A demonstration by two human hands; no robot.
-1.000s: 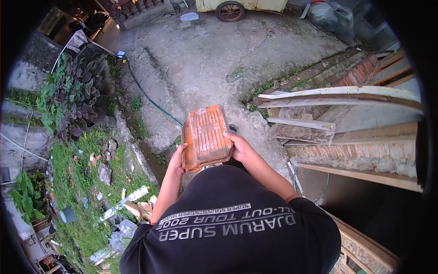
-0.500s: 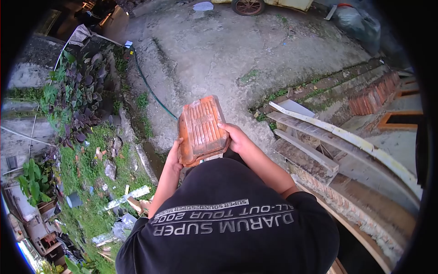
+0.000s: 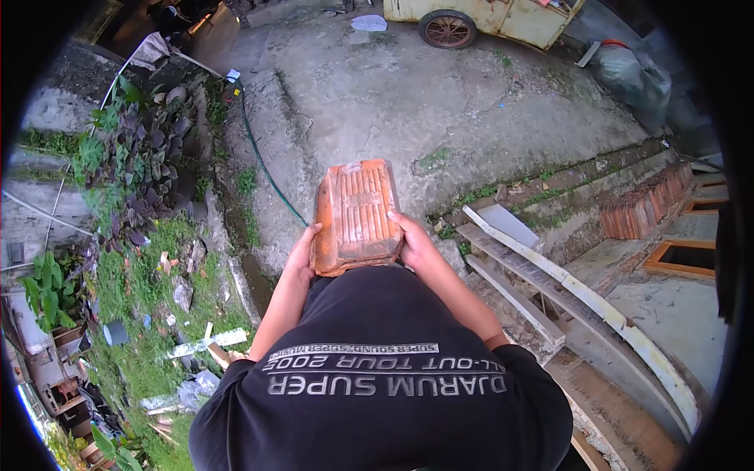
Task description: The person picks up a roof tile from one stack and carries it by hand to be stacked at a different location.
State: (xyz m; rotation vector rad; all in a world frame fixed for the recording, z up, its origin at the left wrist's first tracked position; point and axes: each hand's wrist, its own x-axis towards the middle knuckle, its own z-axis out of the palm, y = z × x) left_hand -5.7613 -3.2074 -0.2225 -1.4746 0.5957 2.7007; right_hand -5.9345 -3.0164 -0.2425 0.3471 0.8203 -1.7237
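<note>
A small stack of orange-red ribbed clay tiles (image 3: 361,212) is held in front of my black shirt, at the middle of the view. My left hand (image 3: 301,250) grips its left edge, with the thumb on the rim and the other fingers hidden beneath. On the opposite edge, my right hand (image 3: 413,239) holds the stack, thumb on the top tile. The ribbed face is turned up towards the camera. How many tiles lie underneath is hard to tell.
A row of similar tiles (image 3: 646,202) leans at the right, beyond long boards (image 3: 581,294). A wheeled cart (image 3: 503,22) stands on the concrete ahead. A green hose (image 3: 263,161) and plants (image 3: 141,157) are on the left, with debris on the grass.
The tiles have turned slightly more upright in view, and both hands have moved with them. The surroundings have shifted, with more of the cart showing at the top.
</note>
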